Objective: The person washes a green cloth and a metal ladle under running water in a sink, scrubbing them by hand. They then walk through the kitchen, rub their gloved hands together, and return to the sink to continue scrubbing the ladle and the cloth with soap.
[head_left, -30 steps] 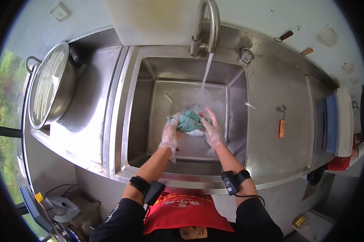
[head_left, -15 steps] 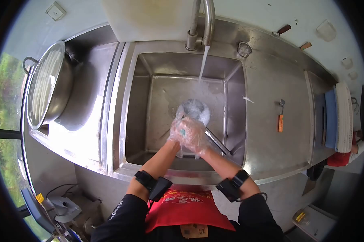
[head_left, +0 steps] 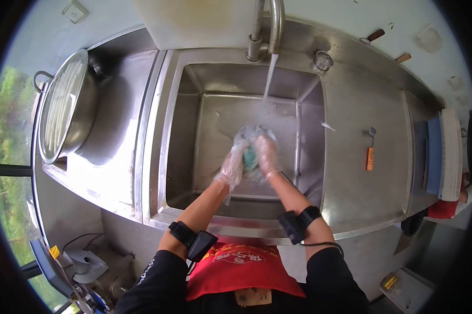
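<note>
head | cloth (head_left: 250, 157) is seen on the person's side of tap (head_left: 267, 31), inside sink (head_left: 181, 146) | clamped between left hand (head_left: 231, 168) and right hand (head_left: 267, 154), both curled shut on it, palms facing | equally near both | long axis cannot be told

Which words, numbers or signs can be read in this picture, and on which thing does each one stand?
No text is legible.
Red apron: pale printed characters, too blurred.
Tan tag below them: too small.
Yellow label on the grey box: too small.
Green cloth in the grip of left hand and right hand: no writing shows.
</note>
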Tool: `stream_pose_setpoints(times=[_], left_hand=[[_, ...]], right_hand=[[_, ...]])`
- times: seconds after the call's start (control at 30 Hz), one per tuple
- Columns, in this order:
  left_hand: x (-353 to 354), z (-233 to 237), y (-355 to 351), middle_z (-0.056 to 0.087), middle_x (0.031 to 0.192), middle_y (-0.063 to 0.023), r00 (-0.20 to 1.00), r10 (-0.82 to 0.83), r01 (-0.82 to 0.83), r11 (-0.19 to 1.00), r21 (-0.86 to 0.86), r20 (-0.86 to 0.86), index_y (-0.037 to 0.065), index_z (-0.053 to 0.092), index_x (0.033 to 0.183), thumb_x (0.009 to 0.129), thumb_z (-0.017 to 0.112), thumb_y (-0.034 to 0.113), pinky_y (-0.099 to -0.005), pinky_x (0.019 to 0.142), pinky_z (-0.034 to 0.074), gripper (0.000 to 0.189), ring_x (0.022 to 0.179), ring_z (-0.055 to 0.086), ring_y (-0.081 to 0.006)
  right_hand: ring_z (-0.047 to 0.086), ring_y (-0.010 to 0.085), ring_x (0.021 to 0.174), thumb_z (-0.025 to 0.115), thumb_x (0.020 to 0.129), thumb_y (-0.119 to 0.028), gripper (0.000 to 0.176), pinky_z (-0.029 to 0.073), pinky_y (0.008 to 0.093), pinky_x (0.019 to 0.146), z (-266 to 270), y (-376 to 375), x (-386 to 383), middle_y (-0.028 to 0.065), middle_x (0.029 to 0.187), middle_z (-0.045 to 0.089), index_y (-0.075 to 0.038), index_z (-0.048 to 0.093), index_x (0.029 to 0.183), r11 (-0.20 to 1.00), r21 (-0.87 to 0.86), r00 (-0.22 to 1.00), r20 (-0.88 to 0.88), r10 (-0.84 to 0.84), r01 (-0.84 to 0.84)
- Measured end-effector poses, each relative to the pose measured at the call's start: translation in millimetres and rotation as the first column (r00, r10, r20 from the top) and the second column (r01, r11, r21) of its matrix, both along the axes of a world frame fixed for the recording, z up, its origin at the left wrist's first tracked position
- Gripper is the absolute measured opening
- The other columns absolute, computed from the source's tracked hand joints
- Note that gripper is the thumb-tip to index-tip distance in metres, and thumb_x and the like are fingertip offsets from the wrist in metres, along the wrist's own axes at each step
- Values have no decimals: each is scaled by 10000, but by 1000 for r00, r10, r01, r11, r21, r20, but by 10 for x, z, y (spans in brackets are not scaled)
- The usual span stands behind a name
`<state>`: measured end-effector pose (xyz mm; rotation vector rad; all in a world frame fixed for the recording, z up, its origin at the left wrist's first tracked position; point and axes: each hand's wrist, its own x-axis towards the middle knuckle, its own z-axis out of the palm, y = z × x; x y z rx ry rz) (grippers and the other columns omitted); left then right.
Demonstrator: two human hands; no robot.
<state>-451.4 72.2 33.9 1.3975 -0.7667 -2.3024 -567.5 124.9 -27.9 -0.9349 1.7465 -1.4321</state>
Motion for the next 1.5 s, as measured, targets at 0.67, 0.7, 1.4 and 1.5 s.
stream_pose_setpoints(times=[0.67, 0.7, 1.4, 1.5], left_hand=[[404, 197, -343, 609, 1044, -67, 863, -505, 490, 842, -225, -9, 41, 568, 1128, 766, 687, 314, -301, 822, 452, 469, 946, 557, -149], [419, 149, -312, 596, 1075, -75, 911, -402, 381, 906, -184, -90, 42, 555, 1147, 781, 665, 339, -312, 834, 450, 484, 976, 545, -153], [-89, -521, 66, 607, 923, -127, 826, -228, 558, 452, -695, 515, 27, 577, 1026, 874, 487, 334, -349, 773, 434, 354, 834, 545, -202], [38, 127, 114, 599, 922, -126, 937, -311, 339, 709, -618, 158, 24, 568, 1023, 879, 467, 341, -351, 793, 420, 362, 834, 533, -222]], right_hand=[[500, 151, 864, 513, 888, -315, 275, 434, 288, 761, 733, 259, -337, 80, 875, 512, -43, 524, 927, 967, -51, 936, 272, -225, 248], [503, 164, 860, 505, 891, -308, 274, 434, 302, 755, 630, 273, -395, 91, 878, 514, -38, 517, 936, 973, 0, 963, 141, -229, 231], [535, 303, 945, 545, 855, -240, 428, 391, 365, 893, 523, 17, 363, 209, 1032, 544, 63, 447, 1141, 985, 4, 968, -187, -166, 170], [469, 233, 1092, 501, 879, -252, 439, 363, 345, 949, 570, 19, 114, 156, 1162, 484, -40, 408, 1251, 975, 183, 966, 199, -164, 128]])
